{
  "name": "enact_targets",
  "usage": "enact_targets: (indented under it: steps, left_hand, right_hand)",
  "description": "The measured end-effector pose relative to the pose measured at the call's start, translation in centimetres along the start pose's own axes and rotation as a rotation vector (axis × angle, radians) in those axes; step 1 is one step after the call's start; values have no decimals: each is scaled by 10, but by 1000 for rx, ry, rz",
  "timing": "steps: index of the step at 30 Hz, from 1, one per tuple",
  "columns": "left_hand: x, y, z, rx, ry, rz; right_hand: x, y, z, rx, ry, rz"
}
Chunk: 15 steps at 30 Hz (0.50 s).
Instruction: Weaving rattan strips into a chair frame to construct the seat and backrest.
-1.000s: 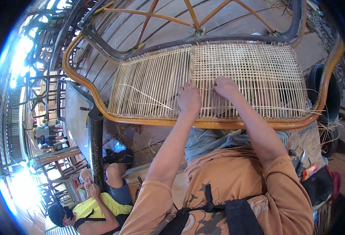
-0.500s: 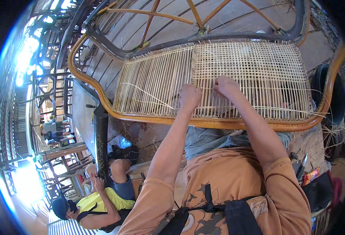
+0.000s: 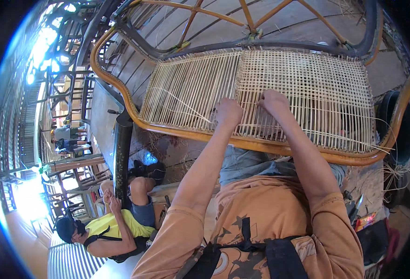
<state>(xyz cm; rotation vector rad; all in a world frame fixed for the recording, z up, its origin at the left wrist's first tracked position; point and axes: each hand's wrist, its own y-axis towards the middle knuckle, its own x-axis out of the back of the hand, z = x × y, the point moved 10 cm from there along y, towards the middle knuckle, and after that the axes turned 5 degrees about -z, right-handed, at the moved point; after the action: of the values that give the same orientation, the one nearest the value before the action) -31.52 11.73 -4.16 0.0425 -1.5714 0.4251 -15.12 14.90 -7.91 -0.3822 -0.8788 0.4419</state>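
Note:
A seat panel of pale cane (image 3: 307,72) is stretched inside a curved rattan frame (image 3: 167,129) before me. Its right part has a dense crosswise weave at the far side, with mostly lengthwise strands nearer me; the left part shows mainly lengthwise strands. My left hand (image 3: 228,113) is closed low over the panel, just left of the dividing line's near end. A loose cane strand (image 3: 191,111) runs across the left part toward it. My right hand (image 3: 274,103) is closed at the near edge of the dense weave. Both sets of fingertips are hidden.
A dark post (image 3: 122,158) stands left of the frame. Beyond it a person in a yellow top (image 3: 116,230) sits low. A dark bucket (image 3: 393,125) is at the right, with loose cane fibres (image 3: 395,174) below it. Rattan braces (image 3: 219,17) cross at the far side.
The view has shifted and tilted slightly, so the frame appears turned a little. Both hands stay closed at nearly the same places on the panel.

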Motion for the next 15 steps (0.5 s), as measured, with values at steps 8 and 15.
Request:
enact_targets:
  steps: [8,15]
  left_hand:
    - [-20,-3,12,89,-193,215]
    - [2,-19,6,9,-237,-124]
  right_hand:
    - [-3,4,-2,51,-8,-15]
    - [2,-7,7,-136,-151,-129]
